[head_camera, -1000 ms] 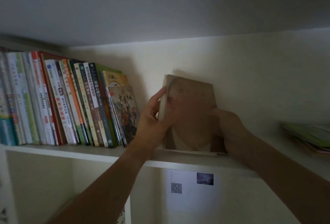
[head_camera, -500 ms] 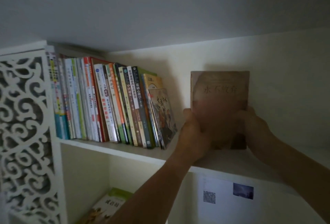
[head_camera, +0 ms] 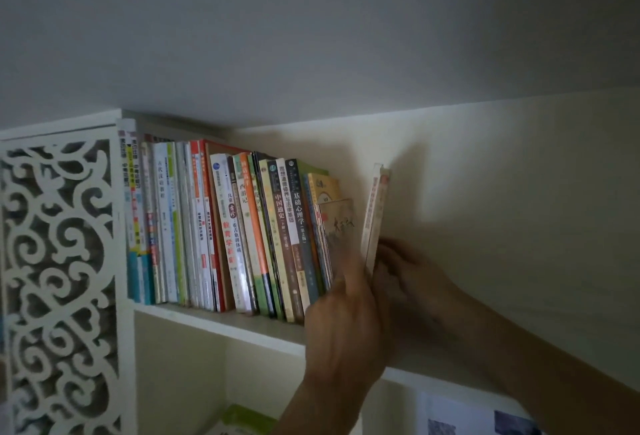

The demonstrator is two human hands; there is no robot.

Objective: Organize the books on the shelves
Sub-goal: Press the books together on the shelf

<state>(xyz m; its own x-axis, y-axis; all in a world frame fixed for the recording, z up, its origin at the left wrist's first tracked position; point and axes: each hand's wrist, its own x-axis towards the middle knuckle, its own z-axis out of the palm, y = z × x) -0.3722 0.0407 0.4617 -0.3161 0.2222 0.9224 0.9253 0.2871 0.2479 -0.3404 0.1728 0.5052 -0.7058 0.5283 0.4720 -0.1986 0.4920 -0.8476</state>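
At the shelf's left end stands a white fretwork side panel (head_camera: 59, 278), which serves as the stop for the row of books (head_camera: 225, 233). That row fills the left half of the shelf (head_camera: 221, 322), spines facing out so titles can be read. The books lean slightly leftward against one another, and the last of them, a thin illustrated volume (head_camera: 337, 226), shows part of its cover because nothing yet presses it flat from the right.

Just right of that row, the left hand (head_camera: 346, 323) reaches up from below the shelf's front edge, fingers laid along the near face of the held book (head_camera: 375, 216). The book is upright, turned spine-outward and a little apart from the row, probably so it can slide in as the next spine. The right hand (head_camera: 412, 282) presses the book's far face from the right, so the grip is a two-handed clamp on its lower part; whether its bottom edge touches the shelf is hidden by the hands.

Right of the hands the shelf runs on under the forearm. Below it, a printed sheet (head_camera: 478, 417) is fixed to the back wall.
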